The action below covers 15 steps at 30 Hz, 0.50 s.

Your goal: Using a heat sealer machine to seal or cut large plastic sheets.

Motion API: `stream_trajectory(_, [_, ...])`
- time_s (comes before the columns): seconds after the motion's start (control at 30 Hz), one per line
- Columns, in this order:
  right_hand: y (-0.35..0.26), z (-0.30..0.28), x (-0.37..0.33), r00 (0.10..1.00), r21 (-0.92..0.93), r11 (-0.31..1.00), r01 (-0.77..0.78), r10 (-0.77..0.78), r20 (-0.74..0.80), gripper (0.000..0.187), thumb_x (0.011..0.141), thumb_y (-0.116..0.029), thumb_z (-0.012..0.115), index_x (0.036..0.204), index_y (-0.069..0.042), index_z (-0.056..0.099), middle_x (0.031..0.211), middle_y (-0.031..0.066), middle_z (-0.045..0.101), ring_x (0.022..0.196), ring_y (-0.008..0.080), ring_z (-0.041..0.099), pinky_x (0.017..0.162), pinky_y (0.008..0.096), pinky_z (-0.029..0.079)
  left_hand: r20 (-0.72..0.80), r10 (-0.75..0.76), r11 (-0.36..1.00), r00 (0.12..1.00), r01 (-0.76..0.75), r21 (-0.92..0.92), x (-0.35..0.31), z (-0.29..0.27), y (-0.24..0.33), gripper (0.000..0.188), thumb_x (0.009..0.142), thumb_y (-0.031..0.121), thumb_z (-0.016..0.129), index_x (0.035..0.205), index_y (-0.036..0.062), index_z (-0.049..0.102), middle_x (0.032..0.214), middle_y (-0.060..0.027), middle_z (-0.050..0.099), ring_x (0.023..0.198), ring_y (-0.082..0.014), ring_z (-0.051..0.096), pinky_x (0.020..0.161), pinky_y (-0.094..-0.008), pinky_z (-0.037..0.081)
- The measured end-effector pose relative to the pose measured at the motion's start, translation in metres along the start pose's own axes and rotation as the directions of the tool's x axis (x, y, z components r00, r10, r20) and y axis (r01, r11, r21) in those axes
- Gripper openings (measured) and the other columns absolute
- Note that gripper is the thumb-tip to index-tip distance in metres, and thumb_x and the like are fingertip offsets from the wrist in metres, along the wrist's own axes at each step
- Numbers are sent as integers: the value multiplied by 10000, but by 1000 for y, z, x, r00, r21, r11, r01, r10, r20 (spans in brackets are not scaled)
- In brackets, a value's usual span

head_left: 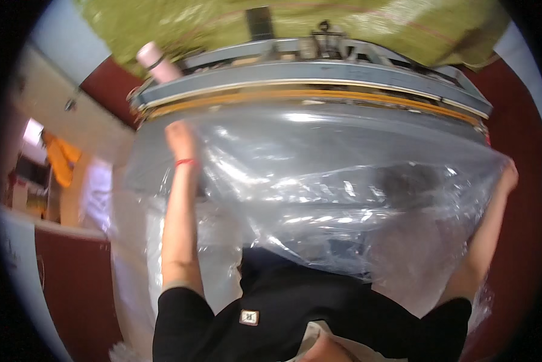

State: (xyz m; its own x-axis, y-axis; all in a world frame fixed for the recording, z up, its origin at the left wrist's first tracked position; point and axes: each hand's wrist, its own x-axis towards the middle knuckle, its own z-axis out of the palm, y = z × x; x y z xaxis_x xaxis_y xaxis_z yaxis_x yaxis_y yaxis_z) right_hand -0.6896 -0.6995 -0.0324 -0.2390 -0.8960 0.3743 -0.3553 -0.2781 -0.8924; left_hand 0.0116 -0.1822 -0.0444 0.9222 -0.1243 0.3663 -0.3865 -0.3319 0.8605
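Note:
A wide sheet of clear plastic film point(319, 181) is stretched between my two hands, over a grey work surface point(147, 154). My left hand point(180, 140), with a red string at its wrist, is closed on the film's left corner near the far side of the surface. Out at the far right, my right hand point(510, 176) grips the film's other corner. The sheet's near part hangs in shiny folds against my black shirt. The fingertips of both hands are too blurred to see singly.
Along the back runs a long blue-grey metal machine frame point(307, 73) with an orange strip point(319, 95). A pink bottle point(157, 62) stands at its left end. Yellow-green woven sheeting point(392, 27) lies behind. More clear film point(132, 241) hangs at the near left.

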Motion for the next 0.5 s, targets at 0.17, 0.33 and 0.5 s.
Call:
stream_trajectory(0.17, [2,138,-38,906,-481,796,368,-423,-5,310,847,-302,434,903,-27,566,957,200,544,895,357,529,776,422,410,-198,138,961,970,-82,265,71,-20,-95,229,807,201,470,819,-23,516,759,-100,547,700,-167,496,671,-310,415])
stream_trajectory(0.33, [12,200,-25,968,-3,970,245,-244,-50,230,804,-235,563,825,-6,557,793,140,594,772,235,579,717,317,434,-167,55,998,984,-47,51,118,-10,-118,199,822,187,496,739,7,507,652,-13,494,588,-105,426,544,-249,373])
stream_trajectory(0.5, [-9,215,-38,973,-185,966,179,-202,-113,224,793,-226,580,791,-4,555,743,120,598,721,227,586,701,323,444,-38,31,998,999,-34,-57,141,-14,-139,285,809,241,522,597,58,468,586,28,449,541,-83,380,502,-240,334])
